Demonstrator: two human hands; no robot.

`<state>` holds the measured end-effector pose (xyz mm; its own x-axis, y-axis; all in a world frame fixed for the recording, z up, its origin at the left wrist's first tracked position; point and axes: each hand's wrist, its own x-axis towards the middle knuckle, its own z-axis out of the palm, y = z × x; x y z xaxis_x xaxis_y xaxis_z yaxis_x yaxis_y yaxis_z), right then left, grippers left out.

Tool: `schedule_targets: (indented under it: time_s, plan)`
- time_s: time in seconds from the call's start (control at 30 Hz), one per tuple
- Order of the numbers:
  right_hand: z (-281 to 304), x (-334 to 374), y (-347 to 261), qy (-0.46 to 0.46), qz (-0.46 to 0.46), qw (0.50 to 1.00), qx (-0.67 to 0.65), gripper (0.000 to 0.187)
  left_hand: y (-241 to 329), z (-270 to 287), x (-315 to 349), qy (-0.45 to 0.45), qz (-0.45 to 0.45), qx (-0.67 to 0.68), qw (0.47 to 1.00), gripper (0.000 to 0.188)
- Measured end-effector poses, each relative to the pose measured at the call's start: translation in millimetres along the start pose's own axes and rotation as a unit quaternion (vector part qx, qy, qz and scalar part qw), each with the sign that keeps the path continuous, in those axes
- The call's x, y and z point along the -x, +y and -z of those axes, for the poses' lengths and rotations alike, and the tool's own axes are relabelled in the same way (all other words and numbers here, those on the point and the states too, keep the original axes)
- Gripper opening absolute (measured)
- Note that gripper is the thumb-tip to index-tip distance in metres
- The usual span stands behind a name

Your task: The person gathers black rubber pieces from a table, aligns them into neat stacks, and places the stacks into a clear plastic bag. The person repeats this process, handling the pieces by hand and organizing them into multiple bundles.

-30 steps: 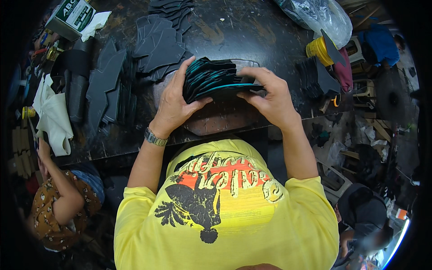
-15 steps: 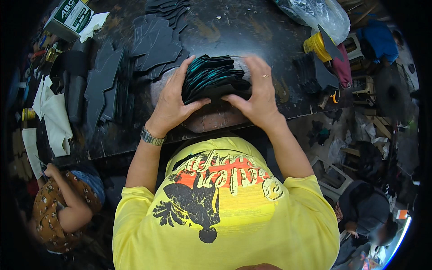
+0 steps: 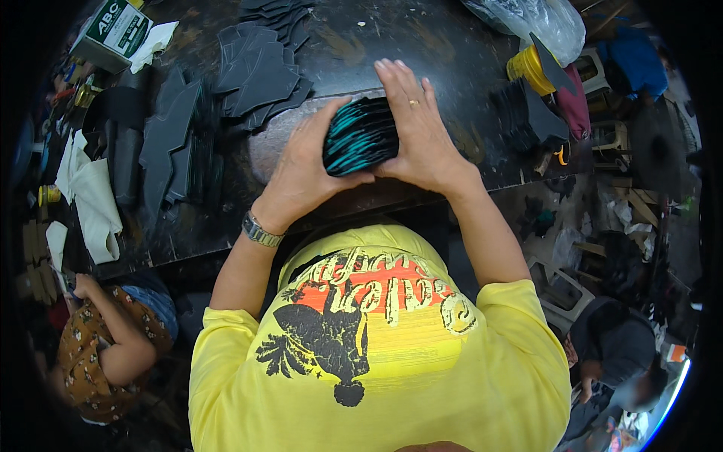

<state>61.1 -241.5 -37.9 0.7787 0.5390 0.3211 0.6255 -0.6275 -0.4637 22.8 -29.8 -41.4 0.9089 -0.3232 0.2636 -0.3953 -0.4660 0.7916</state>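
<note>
A stack of thin black cut pieces with teal edges (image 3: 360, 137) is squeezed between my two hands, over a worn greyish slab (image 3: 269, 151) on the dark table. My left hand (image 3: 305, 160) curves round its left side, with the thumb along the near edge. On the other side, my right hand (image 3: 423, 142) presses its palm and thumb against the stack, its fingers stretched up and away from me. The underside of the stack is hidden.
Stacks of dark cut pieces (image 3: 260, 71) lie at the far left, with more (image 3: 169, 143) nearer. Pale cloth (image 3: 98, 203) and a box-shaped can (image 3: 113, 34) are farther left. A yellow tub (image 3: 531, 71) and plastic bag (image 3: 538, 26) stand right. A co-worker (image 3: 113, 346) is lower left.
My hands have come closer together round the stack, the left shifting right and the right shifting left. The fanned pieces are now more compact and turned, showing more teal edges.
</note>
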Motion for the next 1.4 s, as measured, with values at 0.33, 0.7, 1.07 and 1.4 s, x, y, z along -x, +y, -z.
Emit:
schedule_targets:
  time_s: [0.33, 0.7, 1.07, 1.4]
  plan:
    - [1.1, 3.4, -2.6, -0.069, -0.057, 0.995, 0.044, 0.123, -3.3, 11.3, -1.7, 0.005, -0.007, -0.07, 0.998, 0.122]
    - [4.9, 3.2, -5.8, -0.05, 0.001, 0.997, -0.05, 0.12, -20.5, -20.8, -1.5, 0.031, -0.027, -0.089, 0.995, 0.133]
    - [27.0, 8.6, -13.7, -0.031, -0.18, 0.83, -0.527, 0.086, -1.5, 40.8, -16.5, -0.039, 0.076, 0.368, 0.926, 0.12]
    - [-18.6, 63.9, -65.7, -0.097, -0.411, 0.259, -0.869, 0.057, 8.8, 4.8, 1.7, -0.063, 0.102, 0.537, 0.835, 0.086]
